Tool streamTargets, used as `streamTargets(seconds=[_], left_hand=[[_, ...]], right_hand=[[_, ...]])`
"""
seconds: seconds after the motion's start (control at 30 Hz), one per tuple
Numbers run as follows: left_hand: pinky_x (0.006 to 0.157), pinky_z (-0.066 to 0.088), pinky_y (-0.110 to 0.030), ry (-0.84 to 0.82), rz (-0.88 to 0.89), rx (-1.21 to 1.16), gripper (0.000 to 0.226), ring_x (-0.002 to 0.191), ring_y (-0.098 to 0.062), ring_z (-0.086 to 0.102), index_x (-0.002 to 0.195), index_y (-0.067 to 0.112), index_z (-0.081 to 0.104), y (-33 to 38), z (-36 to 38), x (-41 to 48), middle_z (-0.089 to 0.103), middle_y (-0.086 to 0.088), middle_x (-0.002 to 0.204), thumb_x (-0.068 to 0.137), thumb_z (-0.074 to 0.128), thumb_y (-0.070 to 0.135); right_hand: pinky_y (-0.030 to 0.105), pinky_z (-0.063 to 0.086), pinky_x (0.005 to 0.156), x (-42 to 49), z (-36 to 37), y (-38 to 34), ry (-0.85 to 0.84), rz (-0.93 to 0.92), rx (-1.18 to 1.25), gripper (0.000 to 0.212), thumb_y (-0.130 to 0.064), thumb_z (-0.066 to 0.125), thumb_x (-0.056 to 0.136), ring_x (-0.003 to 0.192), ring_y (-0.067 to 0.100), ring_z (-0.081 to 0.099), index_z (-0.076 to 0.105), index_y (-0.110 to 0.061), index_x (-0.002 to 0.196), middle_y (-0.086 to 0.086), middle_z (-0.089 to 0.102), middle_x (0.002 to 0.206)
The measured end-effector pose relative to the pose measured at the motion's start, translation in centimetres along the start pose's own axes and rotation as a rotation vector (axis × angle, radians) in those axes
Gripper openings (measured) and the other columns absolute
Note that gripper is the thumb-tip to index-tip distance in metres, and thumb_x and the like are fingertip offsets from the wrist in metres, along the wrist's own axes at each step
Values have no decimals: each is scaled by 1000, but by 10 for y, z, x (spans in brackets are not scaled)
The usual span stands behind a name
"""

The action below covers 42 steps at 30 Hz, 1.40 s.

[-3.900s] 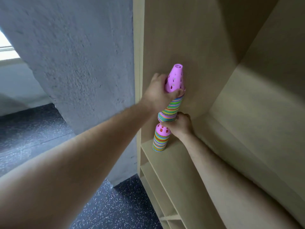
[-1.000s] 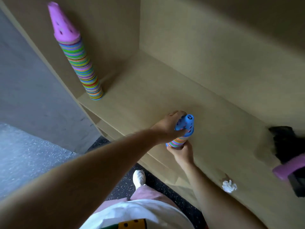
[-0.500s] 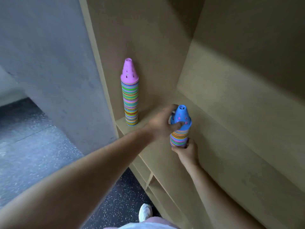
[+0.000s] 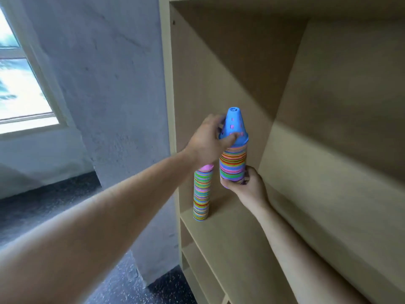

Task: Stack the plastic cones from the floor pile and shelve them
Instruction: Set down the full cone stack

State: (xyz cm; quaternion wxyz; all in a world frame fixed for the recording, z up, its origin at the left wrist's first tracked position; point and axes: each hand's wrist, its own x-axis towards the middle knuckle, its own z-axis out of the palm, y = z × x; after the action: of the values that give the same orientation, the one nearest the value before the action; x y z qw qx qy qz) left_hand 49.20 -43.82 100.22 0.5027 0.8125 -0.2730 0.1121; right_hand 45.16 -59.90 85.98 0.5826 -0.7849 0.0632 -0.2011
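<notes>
Far left of the pale wooden shelf unit [image 4: 341, 172]: white-framed window [image 4: 24, 88], bright and blurred. Between window and shelf unit: rough grey concrete wall [image 4: 114, 84], butting against the unit's left upright. Below, left of the unit's foot: dark speckled floor [image 4: 50, 207].

Inside the unit, at the left front corner of its shelf board [image 4: 232, 249]: tall stack of multicoloured plastic cones topped with a pink cone [image 4: 202, 194]. Standing upright on the board, close to the left side panel. Touched by neither hand. Pink tip partly hidden behind the left wrist.

Left hand [image 4: 208, 143]: reaching into the unit from the left, above the pink-topped stack. Clamped on the top of the shorter stack of multicoloured plastic cones capped with a perforated blue cone [image 4: 233, 159]. Thumb laid across the front of the blue cone near its lower rim, fingers wrapped round the far side.

Blue-capped stack: just right of the pink-topped stack, apart from it, near upright, deeper in the unit toward the back left corner. Lifted clear of the shelf board.

Right hand [image 4: 246, 186]: entering from the lower right, below the left hand. Fingers curled round the bottom cones, palm cupping the base from underneath. Both hands closed on the same stack, one at each end.
</notes>
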Motion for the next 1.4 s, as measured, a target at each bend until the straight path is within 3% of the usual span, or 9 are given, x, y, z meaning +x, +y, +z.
streamTargets(seconds=[0.13, 0.3, 0.43, 0.7, 0.83, 0.93, 1.2, 1.4], left_hand=[[71, 41, -2, 85, 29, 93, 42, 97, -15, 60, 132, 18, 64, 14, -35, 38, 60, -2, 121, 95, 74, 34], [66, 39, 0, 129, 55, 134, 45, 88, -6, 56, 136, 14, 61, 24, -61, 70, 58, -1, 118, 96, 73, 32], [74, 46, -15, 122, 27, 156, 45, 91, -11, 57, 136, 14, 60, 13, -65, 82, 60, -5, 121, 96, 72, 31], [85, 48, -26, 117, -72, 178, 41, 98, -16, 56, 133, 11, 61, -38, -46, 85, 56, -3, 113, 98, 70, 31], [94, 51, -34, 100, -115, 182, 44, 102, -17, 57, 134, 11, 60, -72, -28, 70, 57, -1, 112, 96, 73, 28], [98, 53, -40, 136, -114, 155, 49, 107, -20, 60, 136, 12, 59, -83, -20, 62, 57, 0, 114, 93, 75, 29], [99, 51, -41, 127, -94, 201, 56, 107, -20, 57, 140, 13, 57, -86, -26, 62, 60, -3, 117, 90, 78, 26], [101, 49, -38, 102, -106, 226, 56, 115, -25, 57, 141, 11, 56, -83, -32, 61, 59, -9, 122, 92, 78, 28]], right_hand=[[43, 59, 80, 42, 19, -34, -25, 2, 68, 50, -25, 94, 57, 82, 13, 72, 66, -19, 98, -4, 76, 91], [53, 58, 85, 97, 47, -53, -80, 6, 105, 61, -37, 93, 47, 90, 22, 74, 67, -20, 99, -2, 77, 95], [52, 58, 85, 121, 67, -47, -145, 25, 90, 66, -40, 92, 46, 91, 20, 74, 70, -16, 102, -1, 77, 96], [48, 59, 85, 127, 88, -5, -213, 117, 21, 60, -40, 92, 47, 89, 16, 74, 72, -22, 101, -6, 77, 95], [39, 58, 87, 111, 97, 23, -195, 137, -160, 64, -64, 84, 45, 92, 8, 72, 70, -37, 101, -17, 76, 94], [34, 55, 87, 102, 99, 22, -142, 72, -308, 65, -74, 72, 49, 94, 9, 70, 68, -37, 103, -19, 75, 95], [35, 55, 86, 99, 98, 2, -150, 81, -420, 76, -79, 66, 46, 102, 19, 67, 66, -32, 106, -13, 74, 102], [36, 57, 80, 95, 92, -13, -129, 90, -450, 77, -80, 71, 44, 95, 18, 68, 61, -31, 102, -13, 73, 99]])
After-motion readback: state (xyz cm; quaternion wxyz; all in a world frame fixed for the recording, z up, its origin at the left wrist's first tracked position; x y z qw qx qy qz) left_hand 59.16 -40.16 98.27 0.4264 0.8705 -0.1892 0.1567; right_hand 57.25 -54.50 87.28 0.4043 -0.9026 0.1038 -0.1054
